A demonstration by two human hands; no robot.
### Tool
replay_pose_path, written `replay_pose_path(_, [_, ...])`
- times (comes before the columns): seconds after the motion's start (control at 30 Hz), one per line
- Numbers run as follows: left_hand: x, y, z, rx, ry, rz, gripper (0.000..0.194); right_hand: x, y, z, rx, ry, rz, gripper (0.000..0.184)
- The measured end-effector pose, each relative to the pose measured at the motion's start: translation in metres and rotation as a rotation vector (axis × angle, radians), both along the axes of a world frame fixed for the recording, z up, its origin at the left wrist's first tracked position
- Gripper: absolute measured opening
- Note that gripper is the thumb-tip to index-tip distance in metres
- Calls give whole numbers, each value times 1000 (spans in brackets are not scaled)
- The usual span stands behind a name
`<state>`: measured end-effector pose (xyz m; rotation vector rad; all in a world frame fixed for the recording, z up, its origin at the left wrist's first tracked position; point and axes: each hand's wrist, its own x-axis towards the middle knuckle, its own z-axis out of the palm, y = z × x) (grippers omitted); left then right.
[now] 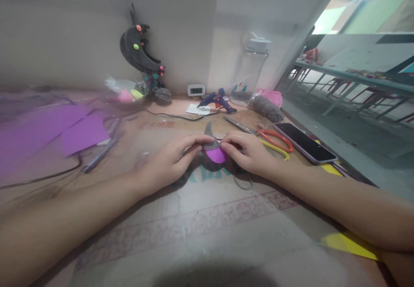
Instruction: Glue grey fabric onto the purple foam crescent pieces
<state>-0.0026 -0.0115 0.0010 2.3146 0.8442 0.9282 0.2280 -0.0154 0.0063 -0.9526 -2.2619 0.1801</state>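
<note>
Left to right: purple paper (84,135), well left of my fingers (198,139); my left hand (179,155), pinching the grey crescent (208,130), which lies between both hands' fingertips; a purple piece (216,156), under its near side; my right hand (246,151), fingertips closed on the piece's right edge; scissors (277,136), just beyond those fingers; phone (304,142), farther right.

The grey crescent (209,133) looks rough and yarn-like, the purple piece (217,156) smooth paper.

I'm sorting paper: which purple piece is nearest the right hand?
The small rounded piece, at the right hand, partly under the grey crescent; the larger purple sheets lie to the left.
</note>
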Motion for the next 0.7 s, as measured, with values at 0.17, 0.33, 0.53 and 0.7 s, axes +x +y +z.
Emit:
replay_pose_path(0.17, [0, 0, -1, -35, -28, -7, 32, 0, 0, -1, 5, 7, -10, 21])
replay_pose_path(0.33, [0, 2, -5, -14, -13, 7, 35, 1, 0, -1, -3, -8, -15, 21])
replay_pose_path(0.53, [0, 2, -4, -3, 19, 21, 35, -1, 0, 0, -12, -19, -29, 21])
replay_pose_path(0.7, [1, 2, -3, 42, 29, 44, 33, 1, 1, -1, -18, -10, -14, 24])
